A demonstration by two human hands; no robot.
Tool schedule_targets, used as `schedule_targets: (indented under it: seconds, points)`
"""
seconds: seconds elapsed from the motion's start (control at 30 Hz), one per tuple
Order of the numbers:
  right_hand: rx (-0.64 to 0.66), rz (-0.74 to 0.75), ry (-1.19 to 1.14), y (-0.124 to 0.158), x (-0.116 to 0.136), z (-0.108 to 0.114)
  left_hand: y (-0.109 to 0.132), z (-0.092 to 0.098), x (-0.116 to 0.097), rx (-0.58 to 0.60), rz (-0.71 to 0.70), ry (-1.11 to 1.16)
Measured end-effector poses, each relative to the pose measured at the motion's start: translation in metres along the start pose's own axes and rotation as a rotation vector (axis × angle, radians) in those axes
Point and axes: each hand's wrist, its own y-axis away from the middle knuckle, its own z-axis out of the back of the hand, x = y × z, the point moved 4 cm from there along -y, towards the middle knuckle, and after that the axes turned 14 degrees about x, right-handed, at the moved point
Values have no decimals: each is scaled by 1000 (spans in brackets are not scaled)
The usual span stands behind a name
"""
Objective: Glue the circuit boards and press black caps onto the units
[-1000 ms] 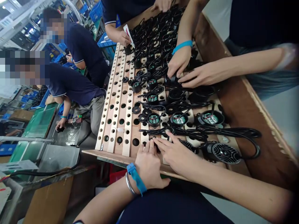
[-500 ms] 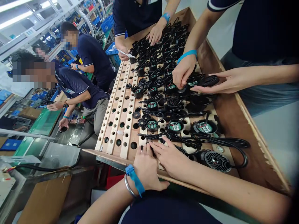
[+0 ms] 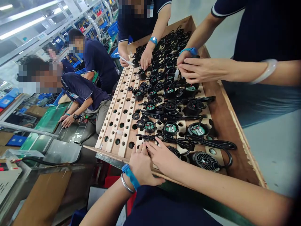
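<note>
My left hand reaches over the front wall of a wooden box, its fingers stretched forward and its thumb out along the rim. Beside it, my right hand has its fingers extended and slightly spread, with the fingertips meeting those of the left. Something dark shows between them, too hidden to name. Near the right hand lie a bundled black cable and a round black speaker-like unit with a patterned face. Behind are open round housings with green circuit boards, on a drilled wooden rack.
Opposite, a co-worker's hand touches the units while the other holds a white pen-like tool. At right, another co-worker's hands work together above the rack. The box's side wall borders the right. A cardboard sheet stands lower left.
The view has shifted slightly. My hands keep about the same place. The right co-worker's hands have come together, and the far co-worker's hand has moved down to a nearer unit.
</note>
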Motion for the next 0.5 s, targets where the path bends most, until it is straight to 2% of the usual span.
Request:
schedule_targets:
  seconds: [0.13,0.37,0.5]
  points:
    - [-37,29,22,1,2,-5,2,-2,3,-41,-13,40]
    - [-211,70,-28,12,-12,-30,8,-6,18,-41,-140,40]
    - [-150,107,-158,13,-28,-29,5,-9,15,-33,-131,-79]
